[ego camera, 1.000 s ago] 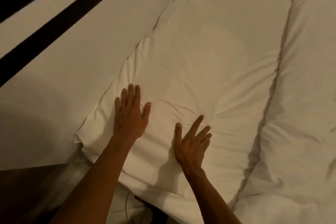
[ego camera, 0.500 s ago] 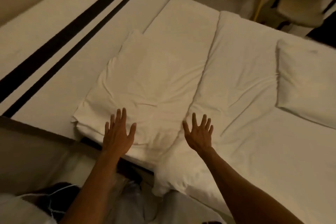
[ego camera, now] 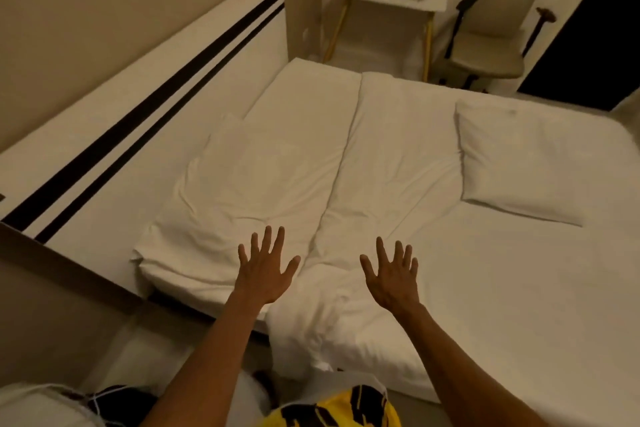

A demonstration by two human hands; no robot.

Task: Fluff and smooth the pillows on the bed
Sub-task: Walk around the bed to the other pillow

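Observation:
A flat white pillow [ego camera: 228, 198] lies along the headboard side of the bed, creased near its front end. A second, plumper white pillow [ego camera: 512, 163] rests further right on the white duvet [ego camera: 398, 156]. My left hand [ego camera: 265, 270] hovers with fingers spread above the near end of the flat pillow, holding nothing. Over the duvet's near edge, my right hand [ego camera: 393, 274] is also raised and spread, empty. Neither hand presses on the bedding.
A white headboard [ego camera: 145, 114] with two black stripes runs along the left. Beyond the bed stand a small white table [ego camera: 391, 0] with yellow legs and a beige office chair [ego camera: 491, 45]. Yellow-and-black clothing [ego camera: 332, 406] shows at the bottom edge.
Both hands have lifted off the flat pillow and drawn back toward me, fingers spread. The view has pulled back and risen, revealing the whole bed, the second pillow and the far furniture.

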